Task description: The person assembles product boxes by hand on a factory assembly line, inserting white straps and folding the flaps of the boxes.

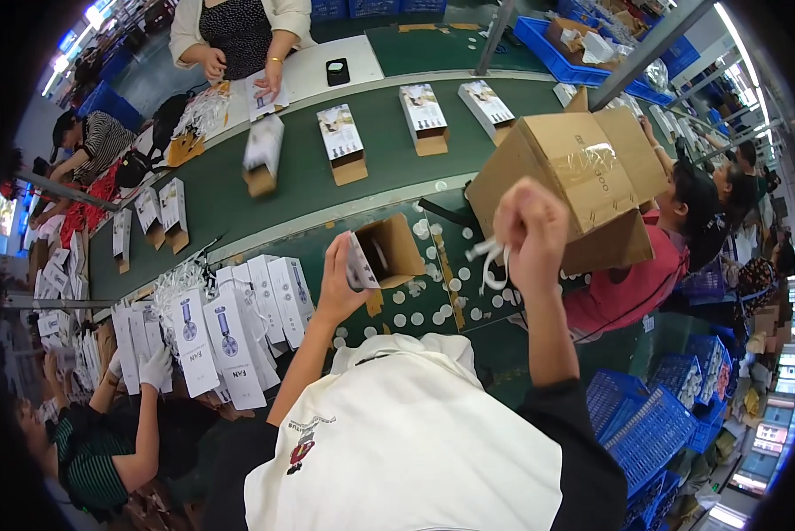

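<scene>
My left hand (334,288) is closed on the side of a small white printed carton (363,262). Its brown inside and raised flap face me, and its end is open. To the right, my right hand (532,232) is raised with its fingers curled in. A short white cable (496,271) hangs looped from it, slightly smeared by motion. The two hands are apart, with the cable to the right of the carton. Beyond my right hand stands a large brown cardboard box (583,159) with its flaps open.
Round white discs (399,319) lie scattered on the green bench. Beyond it, a green conveyor (229,208) carries several open cartons (340,142). Flat white boxes (229,341) are stacked at left. Blue crates (649,434) stand at lower right. Co-workers are on several sides, one opposite (238,44).
</scene>
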`<control>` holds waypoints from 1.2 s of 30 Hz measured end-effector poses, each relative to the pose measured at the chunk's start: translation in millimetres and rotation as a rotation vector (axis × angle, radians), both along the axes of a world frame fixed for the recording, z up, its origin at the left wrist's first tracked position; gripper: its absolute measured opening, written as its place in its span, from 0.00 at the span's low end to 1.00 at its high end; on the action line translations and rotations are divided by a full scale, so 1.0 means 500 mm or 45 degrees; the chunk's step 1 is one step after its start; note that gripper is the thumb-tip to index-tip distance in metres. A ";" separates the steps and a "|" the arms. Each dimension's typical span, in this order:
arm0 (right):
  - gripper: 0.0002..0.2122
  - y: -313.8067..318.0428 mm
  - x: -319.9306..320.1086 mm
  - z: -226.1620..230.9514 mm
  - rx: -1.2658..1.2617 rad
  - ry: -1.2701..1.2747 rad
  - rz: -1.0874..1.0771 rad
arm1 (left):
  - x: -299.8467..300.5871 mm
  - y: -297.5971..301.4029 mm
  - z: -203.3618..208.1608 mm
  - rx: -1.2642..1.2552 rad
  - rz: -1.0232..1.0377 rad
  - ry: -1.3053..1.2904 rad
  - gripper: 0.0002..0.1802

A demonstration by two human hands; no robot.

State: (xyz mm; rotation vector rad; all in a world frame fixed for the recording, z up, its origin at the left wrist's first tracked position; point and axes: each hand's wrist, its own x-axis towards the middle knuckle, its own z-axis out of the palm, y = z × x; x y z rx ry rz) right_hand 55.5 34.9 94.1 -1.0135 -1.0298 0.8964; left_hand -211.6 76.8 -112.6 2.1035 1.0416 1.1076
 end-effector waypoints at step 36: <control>0.19 -0.186 -0.098 -0.391 -1.259 0.069 -0.067 | -0.357 0.104 -0.082 0.120 -1.241 1.584 0.49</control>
